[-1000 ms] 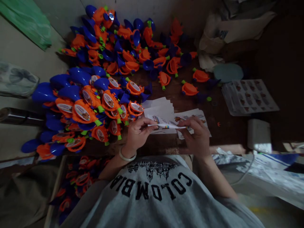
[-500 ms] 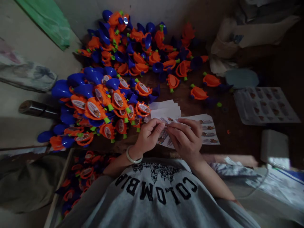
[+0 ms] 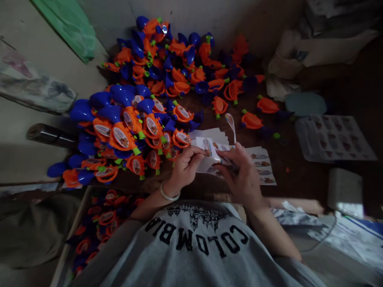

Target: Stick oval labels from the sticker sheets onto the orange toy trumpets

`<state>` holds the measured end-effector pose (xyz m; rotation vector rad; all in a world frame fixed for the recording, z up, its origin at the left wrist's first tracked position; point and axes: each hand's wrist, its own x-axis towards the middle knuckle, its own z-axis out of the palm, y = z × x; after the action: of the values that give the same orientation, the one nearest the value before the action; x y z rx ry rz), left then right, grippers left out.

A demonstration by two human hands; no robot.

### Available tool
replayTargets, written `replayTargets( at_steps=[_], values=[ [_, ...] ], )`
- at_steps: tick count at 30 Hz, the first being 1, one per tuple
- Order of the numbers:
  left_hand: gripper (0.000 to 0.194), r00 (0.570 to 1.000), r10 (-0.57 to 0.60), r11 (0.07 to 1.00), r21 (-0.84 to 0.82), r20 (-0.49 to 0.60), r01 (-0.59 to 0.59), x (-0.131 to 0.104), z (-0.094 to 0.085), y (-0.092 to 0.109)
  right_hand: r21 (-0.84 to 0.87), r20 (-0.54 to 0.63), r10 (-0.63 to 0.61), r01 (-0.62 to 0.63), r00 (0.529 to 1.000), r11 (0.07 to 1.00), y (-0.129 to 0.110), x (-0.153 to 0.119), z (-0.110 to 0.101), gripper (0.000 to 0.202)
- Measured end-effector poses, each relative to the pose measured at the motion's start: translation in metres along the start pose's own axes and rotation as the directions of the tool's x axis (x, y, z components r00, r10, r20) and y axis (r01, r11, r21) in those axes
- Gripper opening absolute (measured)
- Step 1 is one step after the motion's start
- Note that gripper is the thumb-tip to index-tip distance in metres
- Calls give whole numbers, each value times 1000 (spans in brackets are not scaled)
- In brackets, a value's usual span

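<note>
My left hand (image 3: 184,169), with a pale bangle at its wrist, pinches the left side of a sticker sheet (image 3: 207,144) between thumb and fingers. The sheet is lifted and bent over the table. On its right side my right hand (image 3: 245,177) is closed, thumb and fingers gripping the sheet. A lifted oval sticker (image 3: 230,121) stands up from the top of the right hand; its lower end touches a finger there. Beneath the hands lie more sticker sheets (image 3: 263,165). To the left is a pile of orange and blue toy horns (image 3: 121,135), several with oval stickers on them.
More toy horns (image 3: 179,85) are heaped at the back against the wall. A box of toy horns (image 3: 107,217) stands lower left. A dark cylinder (image 3: 49,134) lies at the left. On the right are a sticker-sheet stack (image 3: 335,137) and a grey box (image 3: 345,189).
My hands have moved slightly apart, and the sheet between them has been raised and bent. An oval sticker now stands up by the right hand. The view has shifted slightly.
</note>
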<state>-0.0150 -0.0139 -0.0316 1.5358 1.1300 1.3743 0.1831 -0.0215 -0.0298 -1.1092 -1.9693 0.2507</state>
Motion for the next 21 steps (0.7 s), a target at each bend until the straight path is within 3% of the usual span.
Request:
replayTargets(
  at_steps=[4, 7, 10, 13, 16, 18, 20, 21],
  values=[
    [34, 997, -73, 994, -82, 8, 73, 2, 4, 0, -53, -79, -63, 58, 995, 997, -1, -4, 7, 86],
    [40, 983, -181, 973, -149, -5, 179, 1, 8, -1, -133, -136, -156, 138, 978, 981, 5, -8, 9, 72],
    [42, 966, -259, 955, -152, -12, 255, -2, 11, -4, -171, -149, -174, 148, 973, 974, 17, -15, 10, 55],
    [39, 957, -287, 947, -137, 49, 292, 1, 11, -11, -137, -201, -227, 202, 953, 970, 21, -25, 11, 52],
    [25, 959, -196, 980, 73, 203, 185, 18, 7, -26, -13, -216, -371, 377, 903, 926, 11, -36, 12, 41],
    [12, 919, -144, 942, 337, 368, 13, 34, 6, -41, 84, -163, -442, 459, 882, 885, 6, -39, 9, 27],
    [13, 856, -158, 850, 509, 492, -136, 49, 6, -54, 103, -144, -369, 385, 918, 917, 16, -38, 1, 22],
    [17, 842, -170, 814, 554, 511, -172, 53, 7, -60, 79, -163, -255, 270, 953, 960, 29, -35, -4, 24]
  ],
)
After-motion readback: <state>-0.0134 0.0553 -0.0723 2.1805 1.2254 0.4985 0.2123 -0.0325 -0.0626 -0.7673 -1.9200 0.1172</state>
